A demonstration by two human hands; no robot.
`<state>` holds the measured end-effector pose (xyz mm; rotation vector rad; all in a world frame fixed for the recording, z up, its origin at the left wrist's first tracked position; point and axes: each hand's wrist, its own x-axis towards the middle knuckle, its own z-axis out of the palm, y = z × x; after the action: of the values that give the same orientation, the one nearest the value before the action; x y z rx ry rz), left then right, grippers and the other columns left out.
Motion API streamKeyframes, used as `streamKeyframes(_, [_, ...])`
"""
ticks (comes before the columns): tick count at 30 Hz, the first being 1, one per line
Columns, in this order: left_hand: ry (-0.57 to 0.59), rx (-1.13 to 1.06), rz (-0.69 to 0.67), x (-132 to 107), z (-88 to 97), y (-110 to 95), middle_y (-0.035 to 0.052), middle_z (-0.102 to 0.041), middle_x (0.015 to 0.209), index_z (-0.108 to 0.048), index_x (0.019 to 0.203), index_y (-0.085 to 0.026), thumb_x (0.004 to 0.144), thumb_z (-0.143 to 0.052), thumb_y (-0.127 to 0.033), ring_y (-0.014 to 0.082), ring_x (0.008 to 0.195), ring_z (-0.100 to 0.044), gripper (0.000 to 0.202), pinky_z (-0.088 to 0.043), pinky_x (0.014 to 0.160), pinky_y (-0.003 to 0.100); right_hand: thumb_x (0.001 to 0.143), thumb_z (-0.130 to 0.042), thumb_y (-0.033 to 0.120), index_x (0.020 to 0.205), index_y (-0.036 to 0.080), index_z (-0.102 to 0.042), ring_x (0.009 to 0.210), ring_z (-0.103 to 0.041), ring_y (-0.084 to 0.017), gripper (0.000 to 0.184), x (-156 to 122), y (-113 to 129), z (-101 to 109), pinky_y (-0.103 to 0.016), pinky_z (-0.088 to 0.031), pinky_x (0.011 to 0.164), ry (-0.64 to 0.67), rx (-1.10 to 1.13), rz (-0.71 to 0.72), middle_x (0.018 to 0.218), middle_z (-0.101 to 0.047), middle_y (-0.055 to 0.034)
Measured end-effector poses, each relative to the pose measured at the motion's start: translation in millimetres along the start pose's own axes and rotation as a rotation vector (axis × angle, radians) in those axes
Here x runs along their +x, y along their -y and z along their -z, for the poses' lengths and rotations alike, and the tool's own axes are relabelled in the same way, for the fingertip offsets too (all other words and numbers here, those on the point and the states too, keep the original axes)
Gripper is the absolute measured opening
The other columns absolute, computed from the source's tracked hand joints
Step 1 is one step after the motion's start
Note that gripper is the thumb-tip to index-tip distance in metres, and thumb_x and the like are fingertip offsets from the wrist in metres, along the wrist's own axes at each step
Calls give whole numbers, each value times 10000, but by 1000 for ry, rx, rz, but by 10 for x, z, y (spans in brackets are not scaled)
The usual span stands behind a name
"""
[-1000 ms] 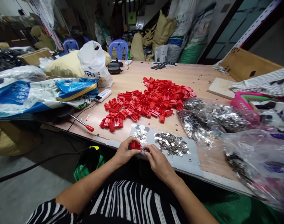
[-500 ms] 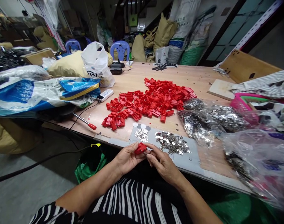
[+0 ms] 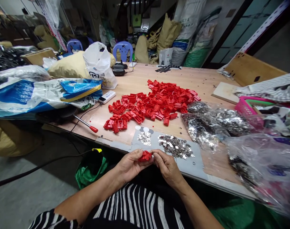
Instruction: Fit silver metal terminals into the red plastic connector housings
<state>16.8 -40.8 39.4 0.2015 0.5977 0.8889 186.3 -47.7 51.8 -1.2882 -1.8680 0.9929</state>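
My left hand point(image 3: 130, 165) and my right hand point(image 3: 166, 166) meet just below the table's near edge, both closed on one small red plastic housing point(image 3: 145, 156). Whether a metal piece is between my right fingers I cannot tell. Just beyond my hands, two small heaps of silver metal clips point(image 3: 174, 147) lie on a grey sheet point(image 3: 197, 160). A wide pile of red plastic housings point(image 3: 154, 103) spreads over the middle of the wooden table point(image 3: 206, 81).
Clear bags of metal parts point(image 3: 213, 122) lie at the right, with a pink basket point(image 3: 248, 108) behind. At the left are blue-and-white sacks point(image 3: 35, 95), a white plastic bag point(image 3: 98, 65), a red-tipped tool point(image 3: 87, 125) and a white remote point(image 3: 107, 97). A green bag point(image 3: 91, 167) hangs below the table.
My hands have turned the red housing and shifted it slightly right and lower. My right fingers now close on its right end.
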Motion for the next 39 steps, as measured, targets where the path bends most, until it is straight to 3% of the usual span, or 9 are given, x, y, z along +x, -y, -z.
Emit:
streamKeyframes(3, [1,161,-67,-3,21,-45,40,-706,846,-587,745,-151,748,-728,-271,183,864,-685,185,-445,991,377,977,-337,409,1029,210,-632,515,-486,-133,360,27,-50,15,-238,-401,527,-7,29,-52,562,-501,30])
streamKeyframes(5, [-52,413,-197,17,78,-130,36,-697,857,-591,725,-160,752,-716,-295,177,854,-670,186,-460,938,358,972,-348,406,1051,214,-615,550,-525,-143,338,55,-98,79,-245,-418,558,-44,-40,-102,591,-539,24])
streamKeyframes(10, [-284,1271,-728,114,355,-420,64,-658,998,-692,777,-188,800,-639,-283,205,976,-609,111,-436,936,360,909,-476,314,983,229,-619,806,-631,-208,181,137,-271,326,-308,-457,691,-229,-518,-184,941,-674,-43])
streamKeyframes(14, [-378,1542,-920,176,543,-521,73,-653,1034,-704,854,-213,814,-618,-248,222,1016,-596,101,-436,953,398,885,-477,202,1047,239,-637,852,-628,-220,230,238,-328,397,-308,-454,647,-168,-797,-160,1012,-640,-60])
streamKeyframes(20, [-461,1618,-1031,208,667,-609,65,-653,1055,-676,955,-220,836,-608,-277,221,1057,-580,148,-440,972,397,899,-478,182,1074,241,-638,824,-633,-206,245,416,-293,357,-285,-416,581,22,-955,-205,1003,-621,-69])
streamKeyframes(26, [-764,1703,-1097,322,744,-929,89,-590,1019,-612,1072,-179,804,-631,-231,232,973,-578,274,-493,881,395,914,-487,270,1030,235,-636,795,-648,-192,192,465,-357,396,-281,-424,576,28,-1041,-218,1023,-632,-40])
streamKeyframes(32, [-952,1931,-1046,404,735,-1083,126,-538,1121,-566,1213,-179,738,-705,-288,286,1034,-522,508,-460,918,428,891,-483,304,983,214,-653,872,-650,-218,213,438,-465,474,-309,-459,715,-121,-787,-154,989,-680,-53])
streamKeyframes(35, [-968,2050,-981,423,733,-1114,124,-537,1228,-550,1256,-217,725,-714,-299,316,1069,-494,563,-448,914,448,871,-477,332,887,218,-650,778,-656,-209,207,391,-406,464,-297,-448,670,-133,-619,-133,873,-709,-36])
streamKeyframes(39, [-939,2072,-996,426,752,-1147,133,-576,1187,-570,1226,-200,739,-692,-244,315,1103,-490,504,-439,916,439,864,-467,326,802,220,-639,671,-640,-190,211,308,-275,338,-270,-421,600,-68,-535,-137,747,-699,-24])
